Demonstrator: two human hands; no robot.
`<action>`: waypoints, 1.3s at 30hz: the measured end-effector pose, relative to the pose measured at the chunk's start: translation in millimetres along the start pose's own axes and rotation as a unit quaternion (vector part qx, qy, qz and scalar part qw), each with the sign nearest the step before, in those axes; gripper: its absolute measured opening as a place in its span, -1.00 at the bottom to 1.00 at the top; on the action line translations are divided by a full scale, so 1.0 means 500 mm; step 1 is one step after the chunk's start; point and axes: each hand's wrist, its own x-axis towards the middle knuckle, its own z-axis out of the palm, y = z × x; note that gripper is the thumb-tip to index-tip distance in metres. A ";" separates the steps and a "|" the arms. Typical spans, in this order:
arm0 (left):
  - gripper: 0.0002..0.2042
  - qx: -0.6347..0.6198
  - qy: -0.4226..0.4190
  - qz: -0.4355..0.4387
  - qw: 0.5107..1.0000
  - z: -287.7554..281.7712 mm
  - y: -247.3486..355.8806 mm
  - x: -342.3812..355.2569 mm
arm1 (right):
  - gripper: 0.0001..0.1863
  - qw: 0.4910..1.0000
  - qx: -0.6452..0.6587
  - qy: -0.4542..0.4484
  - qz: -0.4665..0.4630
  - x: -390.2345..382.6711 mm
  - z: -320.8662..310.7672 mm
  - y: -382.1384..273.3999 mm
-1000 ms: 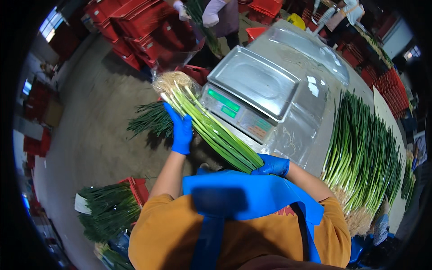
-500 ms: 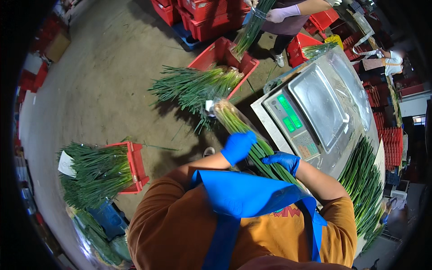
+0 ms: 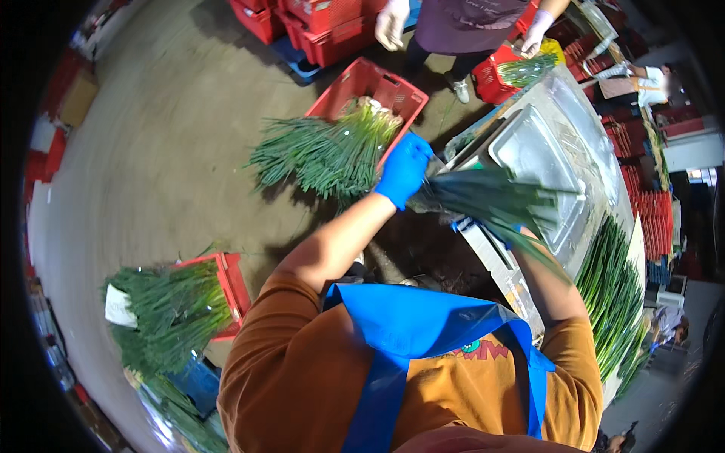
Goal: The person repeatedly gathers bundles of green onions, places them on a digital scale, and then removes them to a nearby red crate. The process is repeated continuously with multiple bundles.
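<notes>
My left hand (image 3: 404, 170), in a blue glove, is raised near the red crate's corner, fingers closed on a clear plastic bag (image 3: 427, 189) of green onions. The bunch's dark leaves (image 3: 483, 196) fan rightward over the scale, blurred by motion. My right hand (image 3: 513, 234), also gloved blue, is mostly hidden beneath those leaves, so I cannot see its fingers. The metal scale pan (image 3: 532, 143) sits on the pale worktable at my right.
A red crate (image 3: 355, 79) holding green onions stands ahead, another red crate (image 3: 234, 287) at lower left. Loose onions (image 3: 612, 302) lie on the table's right. A co-worker's gloved hands (image 3: 389, 23) and stacked crates (image 3: 317, 34) are ahead; another person (image 3: 649, 87) works farther right.
My left hand has moved up and forward, and the bunch has swung round, its leaves now over the scale. The co-worker's hands have separated; the bunch they held is gone from them.
</notes>
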 end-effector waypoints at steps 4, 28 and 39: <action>-0.90 0.077 0.063 0.086 0.991 -0.039 -0.006 0.145 | -0.58 0.998 -0.051 0.027 0.032 0.123 -0.102 -0.094; -0.62 -0.111 -0.695 -0.177 0.688 0.453 0.103 -0.400 | -0.29 0.619 -0.440 0.620 0.197 -0.656 -0.427 0.243; -0.61 0.059 -0.551 -0.406 0.726 0.429 0.192 -0.246 | 0.18 0.551 -0.294 0.574 0.530 -1.042 -0.680 0.393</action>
